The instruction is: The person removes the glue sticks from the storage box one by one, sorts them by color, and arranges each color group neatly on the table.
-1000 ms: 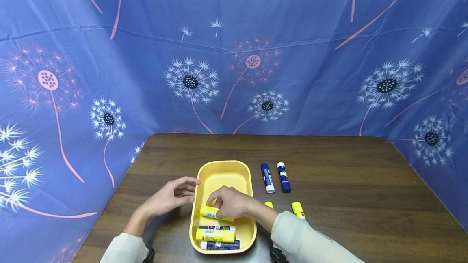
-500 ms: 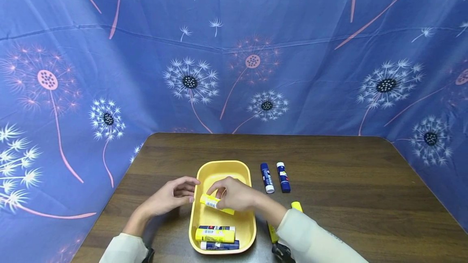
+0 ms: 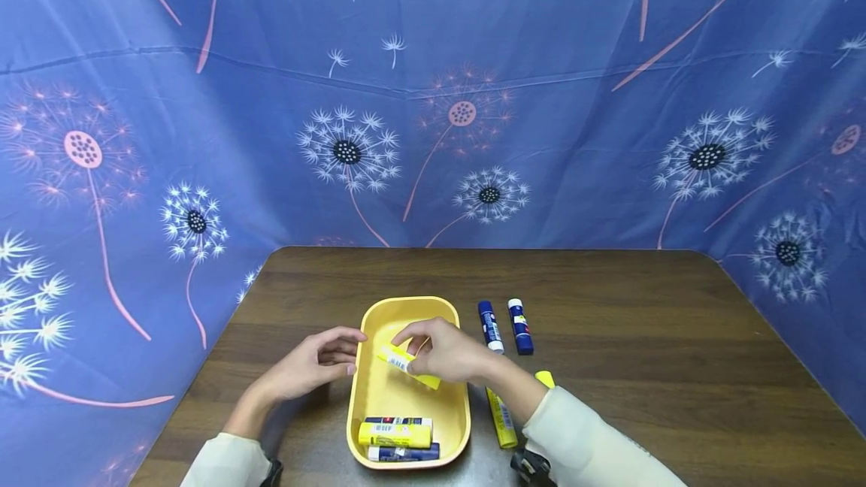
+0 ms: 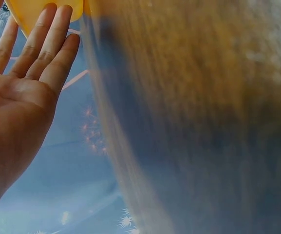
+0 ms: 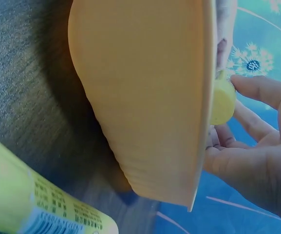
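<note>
My right hand (image 3: 448,352) pinches a yellow glue stick (image 3: 397,358) over the yellow tray (image 3: 379,400), tilted with its right end lower. In the right wrist view, the end of that glue stick (image 5: 222,103) shows just past the tray's rim, between thumb and fingers. My left hand (image 3: 307,365) holds nothing; its loosely extended fingertips are at the tray's left rim, and whether they touch it I cannot tell. At the tray's near end lie a yellow glue stick (image 3: 395,435) and two blue ones, one in front (image 3: 409,453) and one partly hidden behind (image 3: 399,421).
Right of the tray, two blue glue sticks, one (image 3: 490,328) beside the other (image 3: 521,328), lie on the wooden table (image 3: 629,337). Nearer are two yellow ones, one (image 3: 502,421) by the tray and one (image 3: 544,379) mostly behind my right sleeve. A patterned cloth (image 3: 575,134) hangs behind.
My right hand has lifted the yellow glue stick and moved it toward the tray's far end, tilting it more. The left hand has stayed at the rim. The view has shifted slightly.
</note>
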Demonstrator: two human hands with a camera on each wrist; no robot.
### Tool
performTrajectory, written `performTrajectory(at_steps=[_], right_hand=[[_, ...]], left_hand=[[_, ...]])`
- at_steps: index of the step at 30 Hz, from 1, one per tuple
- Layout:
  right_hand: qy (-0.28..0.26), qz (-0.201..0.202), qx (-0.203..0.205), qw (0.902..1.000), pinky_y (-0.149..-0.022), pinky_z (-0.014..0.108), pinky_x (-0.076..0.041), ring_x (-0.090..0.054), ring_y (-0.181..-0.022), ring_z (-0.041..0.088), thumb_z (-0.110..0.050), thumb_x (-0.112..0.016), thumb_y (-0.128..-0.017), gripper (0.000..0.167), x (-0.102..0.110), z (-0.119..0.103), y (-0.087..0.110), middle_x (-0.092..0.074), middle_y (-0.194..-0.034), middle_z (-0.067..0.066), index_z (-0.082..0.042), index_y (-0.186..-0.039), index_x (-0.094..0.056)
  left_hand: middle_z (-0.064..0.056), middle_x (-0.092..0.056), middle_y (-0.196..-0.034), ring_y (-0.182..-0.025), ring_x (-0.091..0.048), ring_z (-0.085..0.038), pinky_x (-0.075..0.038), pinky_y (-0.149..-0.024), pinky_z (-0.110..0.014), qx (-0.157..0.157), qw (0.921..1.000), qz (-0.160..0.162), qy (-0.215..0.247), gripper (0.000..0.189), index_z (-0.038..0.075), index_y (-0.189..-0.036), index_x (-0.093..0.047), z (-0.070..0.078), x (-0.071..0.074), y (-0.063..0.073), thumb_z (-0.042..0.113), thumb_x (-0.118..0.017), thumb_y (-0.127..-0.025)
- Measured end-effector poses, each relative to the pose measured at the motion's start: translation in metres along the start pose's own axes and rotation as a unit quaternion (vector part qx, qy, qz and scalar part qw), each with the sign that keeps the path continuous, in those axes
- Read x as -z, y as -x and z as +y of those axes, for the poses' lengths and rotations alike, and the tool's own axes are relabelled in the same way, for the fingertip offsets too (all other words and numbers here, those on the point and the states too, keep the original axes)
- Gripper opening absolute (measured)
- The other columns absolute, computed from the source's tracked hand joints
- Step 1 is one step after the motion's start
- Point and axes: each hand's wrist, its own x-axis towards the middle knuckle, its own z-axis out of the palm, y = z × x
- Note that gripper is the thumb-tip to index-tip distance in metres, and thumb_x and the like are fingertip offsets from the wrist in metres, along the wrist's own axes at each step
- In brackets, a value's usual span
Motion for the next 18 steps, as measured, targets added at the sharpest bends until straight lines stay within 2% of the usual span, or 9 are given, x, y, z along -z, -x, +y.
performTrajectory(at_steps=[8,15,18], right_hand=[[-0.036,0.036,-0.005,0.9987,-0.07,0.027,-0.05,-0.057,-0.085,0.02,-0.001,-0.074,-0.088,0.037,0.01,0.007,0.008,-0.062,-0.102,0.01,-0.008,-0.124,-0.071],[-0.065,0.082,-0.008,0.9945,-0.075,0.029,-0.052,-0.057,-0.091,0.022,-0.002,-0.074,-0.088,0.042,0.022,0.012,0.018,-0.062,-0.108,0.012,-0.007,-0.129,-0.068],[-0.078,0.109,-0.019,0.9908,-0.077,0.029,-0.053,-0.059,-0.093,0.022,-0.002,-0.074,-0.088,0.043,0.027,0.014,0.024,-0.062,-0.111,0.013,-0.007,-0.13,-0.067]], left_hand=[[-0.027,-0.064,-0.132,-0.119,-0.066,-0.038,-0.056,-0.097,-0.023,-0.001,1.0,0.001,0.001,0.048,-0.003,-0.141,-0.053,-0.001,0.0,-0.001,0.013,-0.07,-0.099],[-0.026,-0.064,-0.132,-0.118,-0.067,-0.031,-0.056,-0.097,-0.022,0.005,1.0,0.001,0.002,0.048,0.0,-0.141,-0.054,-0.001,0.0,-0.001,0.014,-0.071,-0.098],[-0.026,-0.064,-0.132,-0.119,-0.067,-0.032,-0.056,-0.096,-0.022,0.006,1.0,0.002,0.002,0.048,-0.001,-0.141,-0.054,-0.001,0.0,0.0,0.015,-0.07,-0.099]])
